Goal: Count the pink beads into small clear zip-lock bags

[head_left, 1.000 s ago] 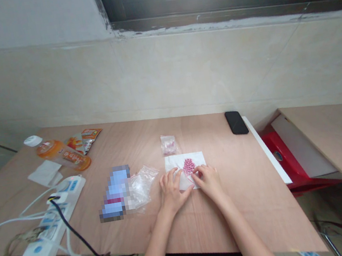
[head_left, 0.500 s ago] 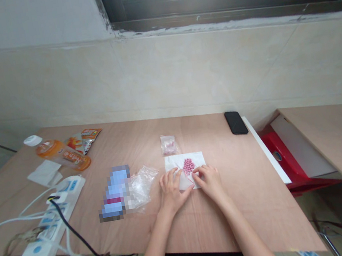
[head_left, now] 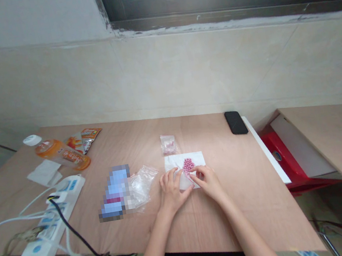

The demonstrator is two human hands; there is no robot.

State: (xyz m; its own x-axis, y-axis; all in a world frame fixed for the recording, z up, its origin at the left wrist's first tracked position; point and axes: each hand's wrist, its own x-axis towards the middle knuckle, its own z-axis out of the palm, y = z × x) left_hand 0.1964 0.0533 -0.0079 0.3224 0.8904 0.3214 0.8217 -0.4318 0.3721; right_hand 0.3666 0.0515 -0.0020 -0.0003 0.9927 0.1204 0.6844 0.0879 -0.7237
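I see the left hand (head_left: 170, 188) and right hand (head_left: 208, 181), both half closed, pinching a small clear bag (head_left: 184, 181) near the middle of the tabletop (head_left: 243, 186). Pink beads (head_left: 188, 165) sit on white paper (head_left: 172, 162), not yet bagged.

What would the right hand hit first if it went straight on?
The right hand would meet the small clear plastic bag first; its fingertips seem to touch it already. The pink beads lie close beyond, though depth is unclear.
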